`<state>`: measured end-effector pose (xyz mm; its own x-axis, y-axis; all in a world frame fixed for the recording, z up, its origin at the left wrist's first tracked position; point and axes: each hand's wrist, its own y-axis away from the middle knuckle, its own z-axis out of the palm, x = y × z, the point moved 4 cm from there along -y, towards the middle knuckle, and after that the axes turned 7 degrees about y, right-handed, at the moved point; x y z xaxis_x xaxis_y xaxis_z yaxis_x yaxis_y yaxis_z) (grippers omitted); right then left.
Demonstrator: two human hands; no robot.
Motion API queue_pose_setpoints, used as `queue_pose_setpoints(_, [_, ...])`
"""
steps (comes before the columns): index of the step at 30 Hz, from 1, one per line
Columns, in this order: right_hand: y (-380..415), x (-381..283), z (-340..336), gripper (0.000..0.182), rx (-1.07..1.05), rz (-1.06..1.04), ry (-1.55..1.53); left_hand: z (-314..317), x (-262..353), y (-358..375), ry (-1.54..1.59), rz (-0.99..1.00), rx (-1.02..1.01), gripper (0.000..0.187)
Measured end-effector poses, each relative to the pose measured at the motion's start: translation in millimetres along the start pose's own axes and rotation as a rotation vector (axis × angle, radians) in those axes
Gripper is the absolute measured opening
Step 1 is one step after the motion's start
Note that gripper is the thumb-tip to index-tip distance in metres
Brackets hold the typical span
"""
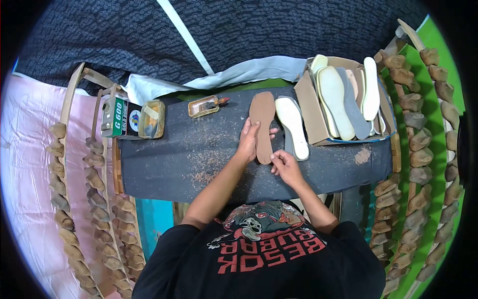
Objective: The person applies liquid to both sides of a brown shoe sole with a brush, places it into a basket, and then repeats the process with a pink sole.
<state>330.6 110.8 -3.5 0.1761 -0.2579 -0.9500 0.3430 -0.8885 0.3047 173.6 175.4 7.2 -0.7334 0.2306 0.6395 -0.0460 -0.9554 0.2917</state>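
My left hand [249, 139] is closed around the middle of a brown insole [263, 112], thumb on top and fingertips showing past its right edge. The insole stands lengthwise above the table, its wide end pointing away from me. At its narrow end, my right hand [286, 167] pinches the heel edge between thumb and fingers. Just to the right, a cream insole [291, 124] lies on the table over a grey insole [289, 142], which is mostly covered.
A cardboard box [311, 112] full of cream and grey insoles stands at the right. On the left are a green G 600 can [117, 117], a plastic container [152, 119] and a small tray [203, 106]. Brown shavings [211, 154] litter the dark table. Racks of shoe lasts [420, 139] flank both sides.
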Motion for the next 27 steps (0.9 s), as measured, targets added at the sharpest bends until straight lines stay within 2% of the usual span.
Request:
queue_pose_setpoints(1, [-2.7,3.3,1.4,0.023,0.041,-0.03,0.162,-5.4,3.8,2.4,-0.014,0.012,-0.004,0.042])
queue_pose_setpoints(8, [-30.7,-16.9,18.3,0.021,0.145,-0.157,0.174,-42.9,25.1,32.2,-0.011,0.033,-0.046,0.037])
queue_pose_setpoints(10, [-43.8,-13.2,23.0,0.025,0.156,-0.201,0.231,-60.9,24.9,46.0,-0.086,-0.009,0.017,0.041])
queue_pose_setpoints(13, [-57.0,-25.9,38.6,0.026,0.148,-0.143,0.209,-86.9,28.7,66.3,-0.097,-0.046,0.043,0.048])
queue_pose_setpoints(15, [-68.8,-32.5,51.4,0.027,0.103,0.036,0.111,-104.2,32.5,77.3,-0.081,-0.039,0.044,0.05])
queue_pose_setpoints(24, [-181.5,-37.8,107.9,0.049,0.097,0.069,0.018,-150.5,64.4,114.1,0.014,-0.052,0.042,0.051])
queue_pose_setpoints(25, [-193.4,-37.7,114.6,0.058,0.077,0.1,-0.001,-152.7,69.9,118.9,0.018,-0.045,0.051,0.051])
queue_pose_setpoints(27, [-213.1,-47.4,125.4,0.058,0.054,0.07,0.022,-157.0,79.5,126.6,0.019,-0.034,0.059,0.051])
